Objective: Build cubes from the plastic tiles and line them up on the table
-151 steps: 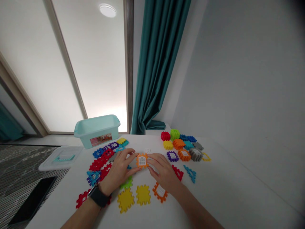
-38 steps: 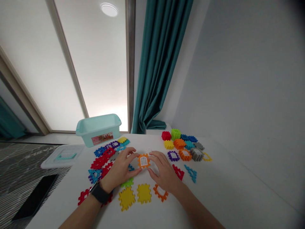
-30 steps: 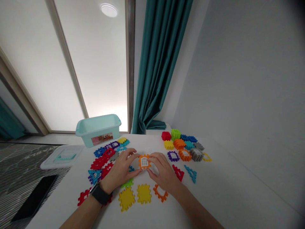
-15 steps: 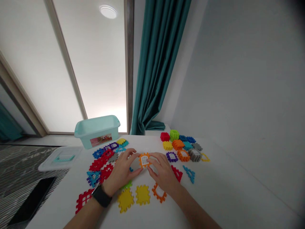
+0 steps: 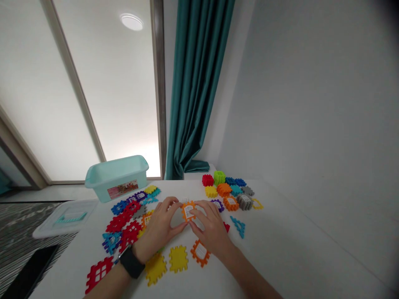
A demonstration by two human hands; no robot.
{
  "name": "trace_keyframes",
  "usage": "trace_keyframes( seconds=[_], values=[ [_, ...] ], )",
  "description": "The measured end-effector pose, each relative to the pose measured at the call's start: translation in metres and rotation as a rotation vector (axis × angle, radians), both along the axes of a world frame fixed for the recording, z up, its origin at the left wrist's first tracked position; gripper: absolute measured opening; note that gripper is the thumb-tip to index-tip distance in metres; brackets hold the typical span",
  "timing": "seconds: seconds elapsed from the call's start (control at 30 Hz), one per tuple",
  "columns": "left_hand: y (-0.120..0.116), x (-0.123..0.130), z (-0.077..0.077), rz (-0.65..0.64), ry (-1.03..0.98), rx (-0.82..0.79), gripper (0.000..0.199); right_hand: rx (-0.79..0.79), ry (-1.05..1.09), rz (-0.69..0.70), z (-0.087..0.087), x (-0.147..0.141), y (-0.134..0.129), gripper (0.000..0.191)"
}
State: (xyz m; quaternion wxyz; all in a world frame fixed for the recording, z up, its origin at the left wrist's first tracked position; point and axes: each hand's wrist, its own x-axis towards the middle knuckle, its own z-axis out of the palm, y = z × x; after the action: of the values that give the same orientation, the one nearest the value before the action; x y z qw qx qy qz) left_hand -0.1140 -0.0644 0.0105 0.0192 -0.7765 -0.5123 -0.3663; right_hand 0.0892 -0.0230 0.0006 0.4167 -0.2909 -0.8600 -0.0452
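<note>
Orange window tile (image 5: 188, 211) tilted further, left hand (image 5: 156, 226), right hand (image 5: 210, 228) apparently gripping it

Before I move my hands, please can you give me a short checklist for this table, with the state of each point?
1. The orange window piece between both hands: ok, the left hand and right hand both touch it.
2. Its white window panel fully seated: cannot tell, fingers cover part of the edge.
3. The small white piece beyond the hands: ok, lying apart from them.
4. The red piece beside the right hand: not ok, very close and partly hidden.
5. The teal plastic bin: ok, upright and open; its inside cannot be seen.
</note>
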Motion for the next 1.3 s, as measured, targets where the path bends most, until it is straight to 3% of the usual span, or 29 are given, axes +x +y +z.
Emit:
trace_keyframes(
  seconds=[0.27, 0.57, 0.73, 0.9, 1.3],
  values=[
    [0.021, 0.038, 0.003, -0.045, 0.029, -0.025, 0.039, 0.031, 0.027, -0.091, -0.006, 0.035, 0.008, 0.023],
    [0.055, 0.086, -0.010, -0.149, -0.058, -0.041, 0.036, 0.055, 0.063, -0.212, -0.021, 0.107, 0.043, 0.023],
    [0.061, 0.089, -0.026, -0.135, 0.036, -0.034, 0.030, 0.032, 0.011, -0.256, -0.019, 0.138, 0.071, 0.024],
    [0.062, 0.084, -0.039, -0.199, 0.081, -0.070, 0.029, -0.007, -0.053, -0.272, -0.021, 0.149, 0.092, 0.024],
    [0.063, 0.082, -0.042, -0.256, -0.062, -0.133, 0.026, -0.041, -0.093, -0.333, -0.034, 0.144, 0.093, 0.023]
  ],
)
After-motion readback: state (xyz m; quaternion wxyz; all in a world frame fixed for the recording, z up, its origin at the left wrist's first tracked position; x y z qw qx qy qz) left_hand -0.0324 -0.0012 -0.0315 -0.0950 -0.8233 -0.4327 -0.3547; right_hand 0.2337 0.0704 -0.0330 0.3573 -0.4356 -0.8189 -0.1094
